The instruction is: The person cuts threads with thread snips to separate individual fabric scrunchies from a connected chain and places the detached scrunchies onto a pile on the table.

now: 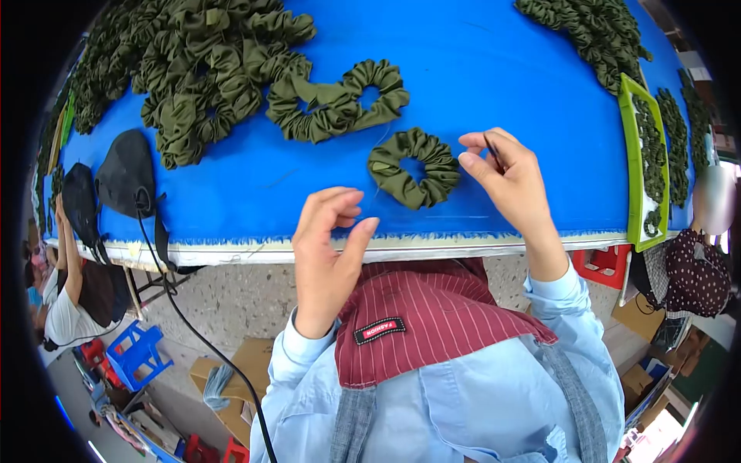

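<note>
A dark green scrunchie (414, 168) lies on the blue table cover (463, 77) between my hands. Left of it and nearer the table's front edge, my left hand (328, 247) has thumb and fingers apart, holding nothing. Close to the scrunchie's right side is my right hand (505, 174), its fingers curled around a small dark tool (494, 152), whose full shape is hidden. Just beyond, two more green scrunchies (336, 104) lie touching each other.
A big heap of green scrunchies (201, 62) covers the back left, another pile (590, 38) the back right. A green-rimmed tray (632, 162) stands at the right. Black bags (127, 174) with a cable lie at the left. Other people (73, 293) are at both sides.
</note>
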Motion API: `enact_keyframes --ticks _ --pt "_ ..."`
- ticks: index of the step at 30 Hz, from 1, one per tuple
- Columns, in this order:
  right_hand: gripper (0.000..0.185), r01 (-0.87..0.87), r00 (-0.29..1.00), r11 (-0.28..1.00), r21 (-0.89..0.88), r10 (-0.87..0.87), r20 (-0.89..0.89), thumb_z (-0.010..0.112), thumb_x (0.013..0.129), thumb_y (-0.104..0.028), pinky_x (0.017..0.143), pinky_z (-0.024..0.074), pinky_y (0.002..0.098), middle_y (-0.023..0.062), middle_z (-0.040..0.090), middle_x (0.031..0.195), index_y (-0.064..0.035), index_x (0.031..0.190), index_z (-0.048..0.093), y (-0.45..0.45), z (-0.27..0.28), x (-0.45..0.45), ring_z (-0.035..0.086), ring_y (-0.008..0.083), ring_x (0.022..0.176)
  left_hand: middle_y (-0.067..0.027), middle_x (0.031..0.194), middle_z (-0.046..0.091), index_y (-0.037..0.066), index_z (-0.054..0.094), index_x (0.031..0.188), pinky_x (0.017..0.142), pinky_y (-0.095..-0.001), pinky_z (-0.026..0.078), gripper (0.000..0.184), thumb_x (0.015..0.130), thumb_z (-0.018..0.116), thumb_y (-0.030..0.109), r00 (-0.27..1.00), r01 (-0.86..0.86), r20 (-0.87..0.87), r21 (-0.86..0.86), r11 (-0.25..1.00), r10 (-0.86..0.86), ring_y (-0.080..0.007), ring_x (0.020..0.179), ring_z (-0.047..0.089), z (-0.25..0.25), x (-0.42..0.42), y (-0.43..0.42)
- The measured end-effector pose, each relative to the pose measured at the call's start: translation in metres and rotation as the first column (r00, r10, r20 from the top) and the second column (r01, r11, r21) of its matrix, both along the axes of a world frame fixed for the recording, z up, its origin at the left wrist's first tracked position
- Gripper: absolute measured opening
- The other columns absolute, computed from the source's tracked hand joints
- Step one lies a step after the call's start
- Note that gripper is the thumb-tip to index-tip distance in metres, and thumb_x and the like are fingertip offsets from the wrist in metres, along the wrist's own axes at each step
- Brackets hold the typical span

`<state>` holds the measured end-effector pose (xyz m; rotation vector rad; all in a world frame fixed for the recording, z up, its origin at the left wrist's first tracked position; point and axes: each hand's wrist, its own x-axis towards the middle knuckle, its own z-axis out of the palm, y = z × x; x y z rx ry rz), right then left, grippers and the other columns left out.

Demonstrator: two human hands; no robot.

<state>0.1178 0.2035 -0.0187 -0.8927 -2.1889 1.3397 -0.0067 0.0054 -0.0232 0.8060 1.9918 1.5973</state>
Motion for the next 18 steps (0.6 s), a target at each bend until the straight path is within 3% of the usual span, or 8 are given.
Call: enact_keyframes --ticks 2,3,7,8,13,15,17,18 --pt "0.018 -0.037 0.999 0.981 0.190 0.034 0.016 0.065 0.080 -0.004 0.049 0.0328 0.0182 0.0039 0.058 0.076 -0.0013 0.097 0.065 -0.011 -0.004 -0.003 0.042 0.0056 0.055 -0.0092 0.106 0.056 -0.002 0.059 0.101 0.075 -0.0267 0.047 0.026 0.076 0.065 0.000 0.991 0.019 -0.130 -0.072 0.997 -0.028 -0.0185 0.084 0.056 -0.001 0.003 0.004" --pt "0.018 -0.043 0.999 0.982 0.185 0.041 0.015 0.065 0.080 -0.004 0.049 0.0328 0.0182 0.0039 0.058 0.076 -0.0013 0.097 0.065 -0.017 -0.004 -0.004 0.042 0.0056 0.055 -0.0092 0.106 0.056 -0.002 0.059 0.101 0.075 -0.0267 0.047 0.026 0.076 0.065 0.000 0.991 0.013 -0.130 -0.078 0.997 -0.023 -0.0185 0.084 0.056 -0.002 0.003 0.007" --pt "0.021 -0.056 0.990 0.966 0.252 0.086 -0.108 0.065 0.076 0.002 0.048 0.0327 0.0197 0.0037 0.057 0.077 0.0005 0.097 0.064 -0.034 -0.002 -0.006 0.041 0.0069 0.054 -0.0093 0.102 0.058 -0.002 0.059 0.098 0.070 -0.0268 0.047 0.023 0.076 0.065 0.000 0.822 -0.093 -0.567 -0.222 0.971 -0.051 -0.0183 0.076 0.056 -0.015 0.002 0.017" --pt "0.021 -0.061 0.990 0.967 0.249 0.090 -0.109 0.065 0.076 0.002 0.048 0.0327 0.0197 0.0037 0.057 0.077 0.0005 0.097 0.064 -0.037 -0.003 -0.008 0.041 0.0069 0.054 -0.0093 0.102 0.058 -0.002 0.059 0.098 0.070 -0.0268 0.047 0.023 0.076 0.065 0.000 0.822 -0.097 -0.567 -0.226 0.969 -0.050 -0.0183 0.076 0.056 -0.016 0.000 0.017" --pt "0.023 -0.200 0.965 0.937 0.284 0.239 -0.107 0.065 0.075 0.005 0.048 0.0327 0.0206 0.0033 0.057 0.078 0.0006 0.097 0.063 -0.048 -0.005 -0.012 0.040 0.0083 0.053 -0.0093 0.097 0.060 -0.001 0.060 0.094 0.064 -0.0269 0.049 0.014 0.080 0.062 0.001 0.913 0.029 -0.384 -0.283 0.959 -0.141 -0.0183 0.073 0.058 -0.018 -0.002 0.013" --pt "0.021 -0.247 0.963 0.952 0.182 0.262 -0.065 0.064 0.076 0.002 0.049 0.0334 0.0213 0.0033 0.056 0.078 0.0008 0.097 0.063 -0.050 -0.002 -0.015 0.040 0.0091 0.054 -0.0095 0.095 0.060 -0.001 0.059 0.094 0.061 -0.0255 0.050 0.011 0.084 0.060 0.003 0.996 -0.004 0.087 -0.047 0.999 0.008 -0.0180 0.073 0.060 -0.014 -0.003 0.010" --pt "0.020 -0.290 0.956 0.954 0.078 0.293 -0.028 0.064 0.078 0.000 0.051 0.0341 0.0220 0.0034 0.056 0.078 0.0010 0.098 0.062 -0.052 0.002 -0.018 0.040 0.0100 0.054 -0.0096 0.092 0.061 -0.001 0.059 0.094 0.057 -0.0241 0.051 0.009 0.087 0.058 0.004 0.832 -0.153 0.553 0.153 0.976 0.043 -0.0177 0.072 0.062 -0.009 -0.004 0.006" --pt "0.020 -0.295 0.954 0.952 0.077 0.298 -0.032 0.064 0.078 0.000 0.051 0.0341 0.0220 0.0034 0.056 0.078 0.0010 0.098 0.062 -0.055 0.004 -0.019 0.040 0.0100 0.054 -0.0096 0.092 0.061 -0.001 0.059 0.094 0.057 -0.0241 0.051 0.009 0.087 0.058 0.004 0.834 -0.158 0.550 0.151 0.976 0.049 -0.0177 0.072 0.062 -0.006 -0.005 0.004"
